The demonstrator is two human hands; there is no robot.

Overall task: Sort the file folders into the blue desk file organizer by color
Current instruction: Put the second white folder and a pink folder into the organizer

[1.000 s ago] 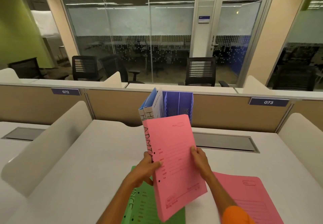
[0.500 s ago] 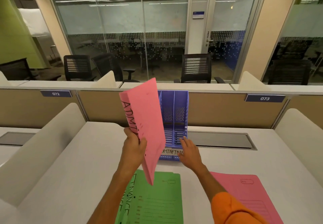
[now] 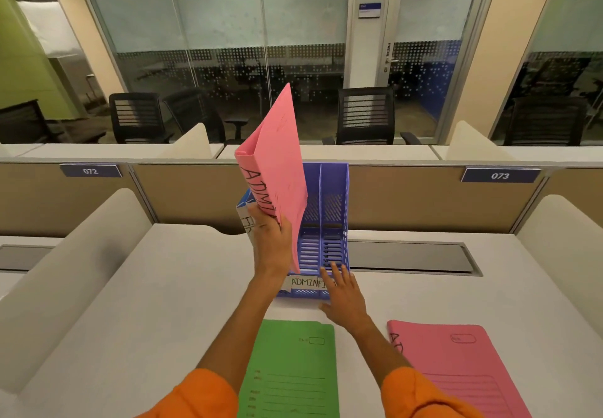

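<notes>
Already sorted: blue-and-white folders (image 3: 245,218) are standing in the leftmost slot of the blue desk file organizer (image 3: 334,208), which is sitting at the far edge of the tabletop (image 3: 130,319), against the partition.
Being sorted: 1 pink folder (image 3: 277,169) marked ADMIN is hanging tilted over the organizer, its lower corner dipping toward the slot labelled ADMIN. Whether it is touching the slot floor is hidden.
Left hand (image 3: 270,244): is gripping the pink folder low on its spine, fingers curled round it.
Right hand (image 3: 342,296): is resting with fingers spread on the organizer's front lip, by the rightmost slot, probably steadying it.
Left to sort: 1 green folder (image 3: 293,368) is lying flat at the near edge, and a second pink folder (image 3: 456,372) is lying flat toward the near right corner. The 2 right slots are showing nothing inside.
Progress: seemingly around the middle, with 1 colour filed and 2 colours waiting.
Surface: a pale desk is carrying everything, with a grey cable hatch (image 3: 408,256) running along its far edge.
Room: tan partitions are bearing plates 072 (image 3: 89,171) and 073 (image 3: 499,176). Black office chairs (image 3: 365,114) are standing before a glass wall.
</notes>
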